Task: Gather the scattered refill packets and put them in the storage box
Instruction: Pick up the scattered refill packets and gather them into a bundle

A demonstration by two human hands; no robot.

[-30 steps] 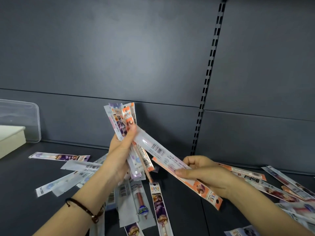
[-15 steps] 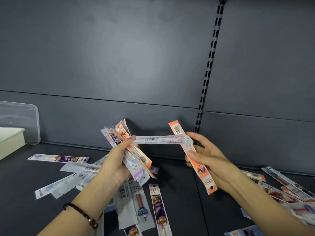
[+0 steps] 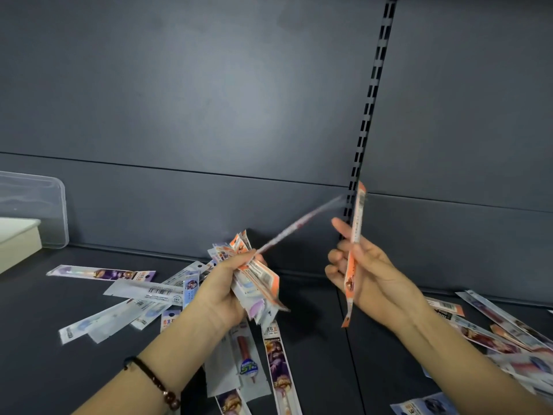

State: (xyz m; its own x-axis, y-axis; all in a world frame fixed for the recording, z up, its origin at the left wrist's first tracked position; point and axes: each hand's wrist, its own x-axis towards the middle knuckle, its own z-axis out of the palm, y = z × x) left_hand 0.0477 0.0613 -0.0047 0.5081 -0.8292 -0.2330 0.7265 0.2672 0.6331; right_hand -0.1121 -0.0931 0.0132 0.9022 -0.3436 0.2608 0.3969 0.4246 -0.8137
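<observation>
- The left hand [image 3: 223, 290] is closed around a fanned bundle of refill packets [image 3: 254, 275]; their ends splay out above and below the fingers.
- One blurred packet [image 3: 299, 227] sticks out from the top of that bundle, slanting up toward the right hand.
- The right hand [image 3: 363, 275] pinches a single orange-edged packet [image 3: 354, 250] nearly upright between thumb and fingers, with the forefinger raised beside it.
- Between the two hands lies an open gap over bare dark shelf [image 3: 314, 339].
- Loose packets [image 3: 143, 292] lie scattered on the shelf left of and below the left fingers; more packets [image 3: 493, 330] are piled to the right of the right wrist.
- The clear storage box [image 3: 33, 211] stands far left of the left fingers, against the back panel [image 3: 209, 100], cut off by the frame edge.
- A slotted upright [image 3: 371, 94] rises just behind the right fingertips.
</observation>
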